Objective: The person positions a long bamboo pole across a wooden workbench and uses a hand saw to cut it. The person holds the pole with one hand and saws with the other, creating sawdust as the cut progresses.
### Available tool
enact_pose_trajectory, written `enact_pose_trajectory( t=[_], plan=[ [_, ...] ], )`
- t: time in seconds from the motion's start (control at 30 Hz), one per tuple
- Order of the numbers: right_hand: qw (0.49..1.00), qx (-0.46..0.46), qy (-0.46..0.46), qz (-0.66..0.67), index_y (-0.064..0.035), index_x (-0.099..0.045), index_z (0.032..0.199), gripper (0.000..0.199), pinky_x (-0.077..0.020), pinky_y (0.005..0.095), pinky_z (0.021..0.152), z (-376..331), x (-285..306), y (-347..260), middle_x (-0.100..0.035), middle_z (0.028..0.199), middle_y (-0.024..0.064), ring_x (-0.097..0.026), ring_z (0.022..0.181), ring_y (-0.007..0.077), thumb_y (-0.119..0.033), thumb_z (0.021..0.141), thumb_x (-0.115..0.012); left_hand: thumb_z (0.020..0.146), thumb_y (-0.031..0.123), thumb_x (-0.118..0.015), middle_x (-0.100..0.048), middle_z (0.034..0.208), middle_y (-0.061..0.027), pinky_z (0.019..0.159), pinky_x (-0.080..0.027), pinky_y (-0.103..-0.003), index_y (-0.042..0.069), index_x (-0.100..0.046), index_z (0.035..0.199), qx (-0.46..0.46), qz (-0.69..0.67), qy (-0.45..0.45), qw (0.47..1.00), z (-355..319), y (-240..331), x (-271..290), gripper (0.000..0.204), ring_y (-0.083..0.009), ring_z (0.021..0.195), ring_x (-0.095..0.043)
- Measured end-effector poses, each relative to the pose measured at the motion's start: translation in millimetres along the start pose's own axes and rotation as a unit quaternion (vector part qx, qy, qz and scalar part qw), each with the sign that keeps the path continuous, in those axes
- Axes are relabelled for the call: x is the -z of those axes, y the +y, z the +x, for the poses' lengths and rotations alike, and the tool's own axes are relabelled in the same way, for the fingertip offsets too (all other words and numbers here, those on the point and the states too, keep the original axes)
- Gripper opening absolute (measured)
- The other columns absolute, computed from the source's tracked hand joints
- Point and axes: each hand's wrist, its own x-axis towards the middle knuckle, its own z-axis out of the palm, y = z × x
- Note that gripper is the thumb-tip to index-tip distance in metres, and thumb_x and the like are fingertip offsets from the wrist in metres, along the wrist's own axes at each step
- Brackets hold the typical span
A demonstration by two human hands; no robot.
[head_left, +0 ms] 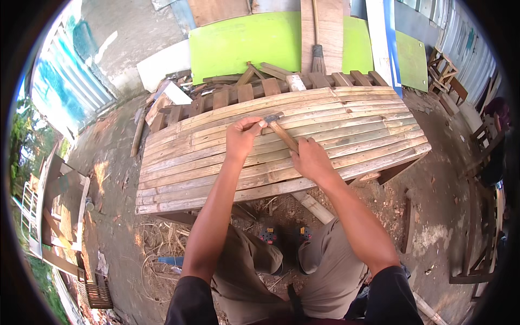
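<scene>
A hammer (283,134) with a wooden handle and a dark metal head lies slantwise over a bamboo-slat bench top (216,181). My right hand (314,161) wraps round the lower part of the handle. Beside the hammer's head, my left hand (243,140) is closed in a pinch above the slats. Whatever its fingertips hold is too small to make out. The long split-bamboo strips run side by side across the bench, from left to right. Both my forearms reach over its near edge.
Short wooden boards (245,93) stick out along the bench's far side. Behind them stand a lime-green panel (244,46) and a broom (318,57). Below the near edge a plank (314,207) lies on the dirt floor by my feet. Wooden frames (476,233) stand at right.
</scene>
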Motion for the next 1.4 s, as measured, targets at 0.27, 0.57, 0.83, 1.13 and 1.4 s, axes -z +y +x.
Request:
enact_pose_trajectory(
  t=[0.27,0.57,0.83,1.13,1.4],
  plan=[
    [0.946,-0.072,0.102,0.298,0.0072,-0.065,0.097,0.039,-0.0498,0.0483,0.084,58.2,-13.3,38.8,-0.068,0.088,0.0277,-0.066,0.09,0.0444,-0.031,0.099,-0.059,0.09,0.015,-0.077,-0.076,0.092,-0.0087,0.079,-0.051,-0.026,-0.004,-0.076,0.103,-0.042,0.038,0.063,0.996,132.2,-62.1,-18.7,0.022,-0.0114,0.084,-0.067],
    [0.8,-0.13,0.094,0.578,0.0049,-0.06,0.112,0.038,-0.0397,0.0259,0.043,98.3,-2.1,50.4,-0.05,0.072,0.0018,-0.05,0.055,0.0073,-0.031,0.107,-0.052,0.086,0.035,-0.078,-0.077,0.1,-0.0143,0.083,-0.055,-0.038,0.007,-0.08,0.101,-0.009,0.281,0.12,0.952,189.3,-78.8,-50.4,0.032,-0.0278,0.091,-0.073],
    [0.862,-0.126,0.082,0.483,0.0056,-0.061,0.116,0.038,-0.0379,0.0246,0.043,96.1,-2.7,46.4,-0.048,0.075,-0.0001,-0.047,0.053,0.0065,-0.031,0.108,-0.051,0.087,0.04,-0.076,-0.077,0.086,-0.0094,0.096,-0.045,-0.037,0.015,-0.082,0.098,0.007,0.299,0.1,0.949,184.8,-72.2,-54.3,0.028,-0.0284,0.083,-0.07],
    [0.853,-0.132,0.108,0.493,0.0053,-0.061,0.114,0.035,-0.0382,0.0248,0.042,94.5,-4.9,46.6,-0.049,0.075,0.0003,-0.047,0.052,0.0063,-0.028,0.108,-0.052,0.088,0.038,-0.075,-0.076,0.088,-0.0111,0.098,-0.04,-0.038,0.016,-0.082,0.1,0.001,0.318,0.09,0.944,186.4,-75.3,-56.1,0.026,-0.0291,0.089,-0.069],
    [0.905,-0.062,0.12,0.403,0.0027,-0.06,0.103,0.029,-0.0418,0.0279,0.044,98.5,-12.7,34.0,-0.054,0.063,0.0018,-0.05,0.046,0.0089,-0.026,0.105,-0.056,0.089,0.035,-0.075,-0.076,0.086,-0.0103,0.096,-0.038,-0.043,0.016,-0.082,0.096,-0.054,0.321,0.076,0.942,181.5,-80.4,-50.6,0.022,-0.0289,0.084,-0.068]
  ],
)
